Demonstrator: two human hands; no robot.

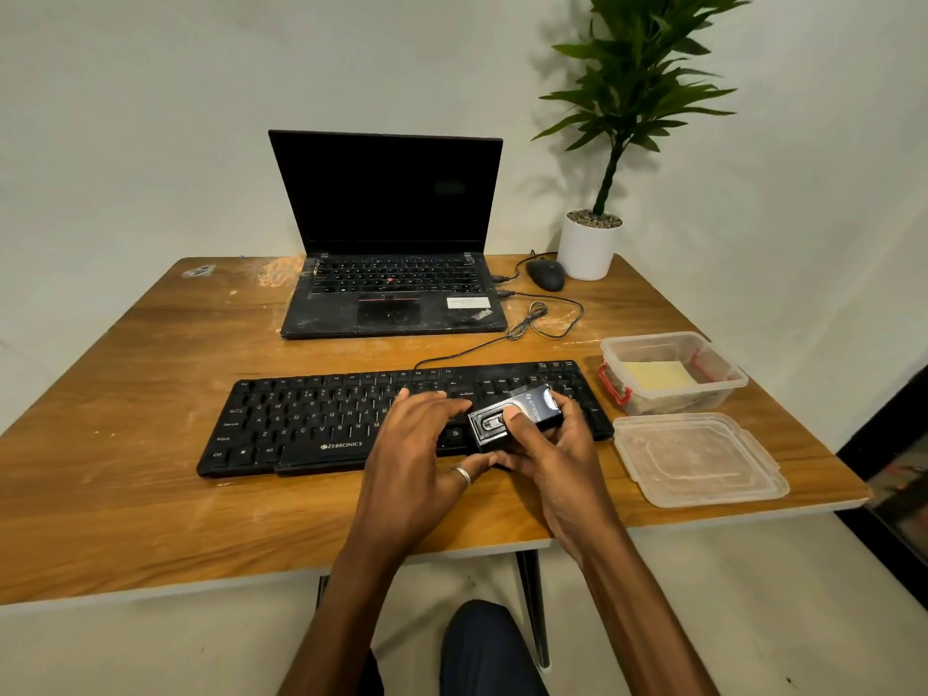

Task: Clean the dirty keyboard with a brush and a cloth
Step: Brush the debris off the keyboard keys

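Note:
A black corded keyboard (pixel 311 419) lies across the middle of the wooden table (pixel 125 444). Just above its right half, my right hand (pixel 557 444) grips a small black and silver box (pixel 512 414), thumb on top. My left hand (pixel 417 439) rests flat over the keys beside it, fingers spread, its fingertips touching the box's lower edge. A yellow cloth (pixel 658 375) lies folded inside a clear plastic tub (pixel 723 379) to the right. No bare brush is visible.
The tub's clear lid (pixel 698 459) lies near the table's right front corner. Behind the keyboard stand an open dusty laptop (pixel 391 273), a black mouse (pixel 546 274) with coiled cable, and a potted plant (pixel 587 248). My knee shows below the table edge.

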